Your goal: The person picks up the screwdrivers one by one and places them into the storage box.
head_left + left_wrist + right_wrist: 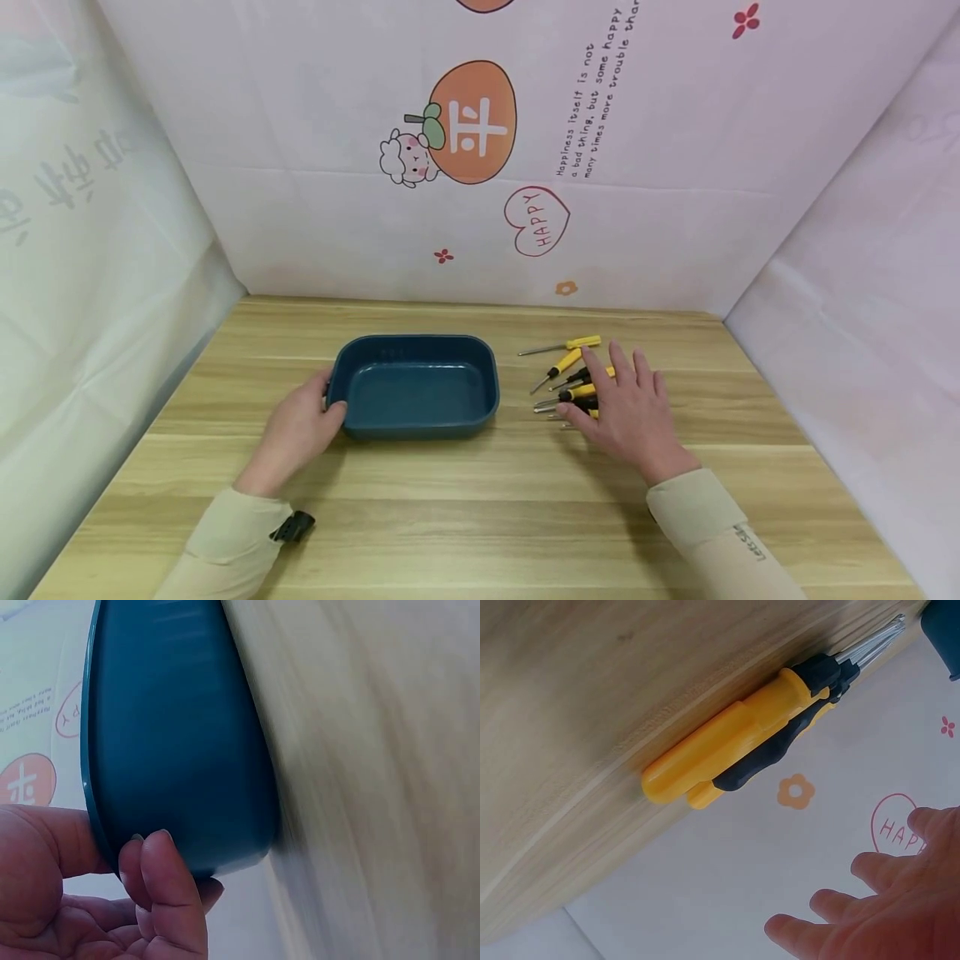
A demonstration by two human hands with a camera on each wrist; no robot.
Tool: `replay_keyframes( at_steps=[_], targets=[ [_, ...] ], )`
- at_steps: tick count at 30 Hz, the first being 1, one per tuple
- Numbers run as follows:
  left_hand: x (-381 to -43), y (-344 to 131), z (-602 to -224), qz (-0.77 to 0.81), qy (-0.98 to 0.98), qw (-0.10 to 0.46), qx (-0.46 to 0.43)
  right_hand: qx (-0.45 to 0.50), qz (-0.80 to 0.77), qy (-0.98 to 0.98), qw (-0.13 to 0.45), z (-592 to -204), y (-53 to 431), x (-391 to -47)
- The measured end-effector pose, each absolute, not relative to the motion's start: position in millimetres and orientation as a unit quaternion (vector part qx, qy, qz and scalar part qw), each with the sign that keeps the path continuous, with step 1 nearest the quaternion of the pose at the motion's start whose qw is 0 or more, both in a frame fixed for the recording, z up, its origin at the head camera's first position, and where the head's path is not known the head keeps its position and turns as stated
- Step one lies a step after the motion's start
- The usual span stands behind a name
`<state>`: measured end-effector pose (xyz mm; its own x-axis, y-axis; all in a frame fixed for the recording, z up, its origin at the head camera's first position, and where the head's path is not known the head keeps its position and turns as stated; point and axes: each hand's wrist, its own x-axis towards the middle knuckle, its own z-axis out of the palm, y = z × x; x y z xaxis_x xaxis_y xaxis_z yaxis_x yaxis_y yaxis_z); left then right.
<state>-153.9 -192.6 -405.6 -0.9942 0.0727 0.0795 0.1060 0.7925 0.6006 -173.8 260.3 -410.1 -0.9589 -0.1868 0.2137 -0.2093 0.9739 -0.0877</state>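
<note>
A dark blue rectangular basin [408,392] stands upright on the wooden table. My left hand [303,421] pinches its left end, thumb over the rim and fingers outside; the left wrist view shows the fingers against the basin wall [180,735]. To the right lie several screwdrivers [583,342] with yellow and black handles, their metal shafts pointing mostly left. Over them hovers my right hand [633,408], fingers spread, hiding some handles. In the right wrist view its fingers [877,870] stand apart from a yellow-handled screwdriver [735,735].
The wooden table [465,517] is enclosed by white printed sheets, with a back sheet [315,225] along the far edge and others at both sides. A black strap [293,527] shows at the left sleeve's cuff.
</note>
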Motion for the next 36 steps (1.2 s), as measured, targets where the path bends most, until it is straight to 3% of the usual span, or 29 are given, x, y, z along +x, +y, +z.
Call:
replay_keyframes(
  at_steps=[36],
  targets=[
    [-136,-177,-409,-0.330,-0.941,0.038,-0.069,0.097,0.058,-0.989,0.099,-411,264,-173]
  ],
)
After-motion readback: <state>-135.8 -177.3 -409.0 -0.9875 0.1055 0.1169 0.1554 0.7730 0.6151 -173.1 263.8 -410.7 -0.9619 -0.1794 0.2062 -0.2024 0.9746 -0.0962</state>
